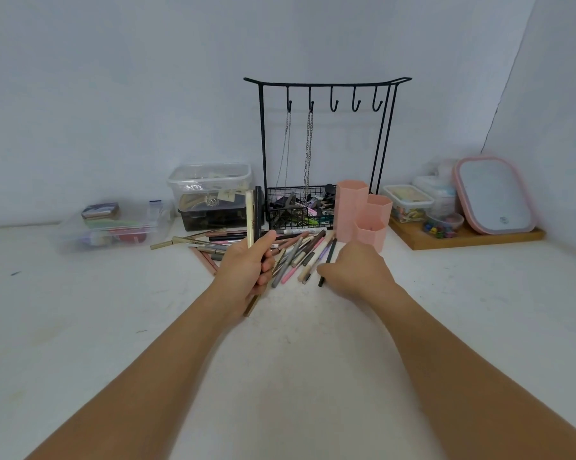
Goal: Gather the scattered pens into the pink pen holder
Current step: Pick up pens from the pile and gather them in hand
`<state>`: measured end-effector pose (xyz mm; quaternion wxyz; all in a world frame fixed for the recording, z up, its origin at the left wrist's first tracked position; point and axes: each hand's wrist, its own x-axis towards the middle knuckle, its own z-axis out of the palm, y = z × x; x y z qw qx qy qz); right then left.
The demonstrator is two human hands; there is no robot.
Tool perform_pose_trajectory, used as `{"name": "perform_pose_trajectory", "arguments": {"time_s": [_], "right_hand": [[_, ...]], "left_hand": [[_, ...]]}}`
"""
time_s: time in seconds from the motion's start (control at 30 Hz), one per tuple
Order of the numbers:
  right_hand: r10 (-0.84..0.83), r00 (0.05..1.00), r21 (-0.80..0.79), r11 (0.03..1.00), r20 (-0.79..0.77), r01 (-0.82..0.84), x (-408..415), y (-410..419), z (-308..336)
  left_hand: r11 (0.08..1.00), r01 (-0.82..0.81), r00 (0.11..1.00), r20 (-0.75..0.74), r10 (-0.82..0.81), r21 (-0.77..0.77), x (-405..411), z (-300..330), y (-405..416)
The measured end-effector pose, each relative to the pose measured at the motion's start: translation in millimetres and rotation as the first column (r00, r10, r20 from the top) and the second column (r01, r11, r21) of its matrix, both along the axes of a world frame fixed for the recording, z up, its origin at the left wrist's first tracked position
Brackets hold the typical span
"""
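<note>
Just beyond the right hand (356,270) stands the pink pen holder (363,214), three hexagonal cups, beside a black wire rack (313,144). Scattered pens (300,254) lie between both hands; its fingers curl down onto a black pen (328,262). The left hand (250,263) is clenched around upright held pens (253,217).

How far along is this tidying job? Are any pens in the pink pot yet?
None show in the pink pen holder; its three openings look empty from here. In hand: the left hand grips a few upright pens, and the right hand is reaching down at a black pen on the table. Left: most of the scattered pens still lie in a pile in front of the holder.
</note>
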<state>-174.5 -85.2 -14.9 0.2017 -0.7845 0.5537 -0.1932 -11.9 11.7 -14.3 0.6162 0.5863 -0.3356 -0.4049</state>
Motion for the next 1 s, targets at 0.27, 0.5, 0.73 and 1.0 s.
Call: {"name": "perform_pose_trajectory", "arguments": {"time_s": [0.27, 0.5, 0.73, 1.0], "right_hand": [[-0.022, 1.0, 0.08, 0.997, -0.009, 0.022, -1, -3, 2], [-0.198, 0.961, 0.112, 0.977, 0.191, 0.18, -13, -8, 1], [-0.554, 0.395, 0.673, 0.679, 0.733, -0.295, -13, 5, 16], [-0.361, 0.328, 0.488, 0.632, 0.873, -0.602, 13, 21, 3]], "left_hand": [[1.0, 0.005, 1.0, 0.009, -0.005, -0.003, 0, 1, 0], [1.0, 0.001, 1.0, 0.022, -0.001, 0.0, -1, 1, 0], [1.0, -0.007, 1.0, -0.002, 0.007, -0.006, -3, 2, 2], [0.989, 0.016, 1.0, -0.013, -0.018, -0.146, -8, -2, 1]]}}
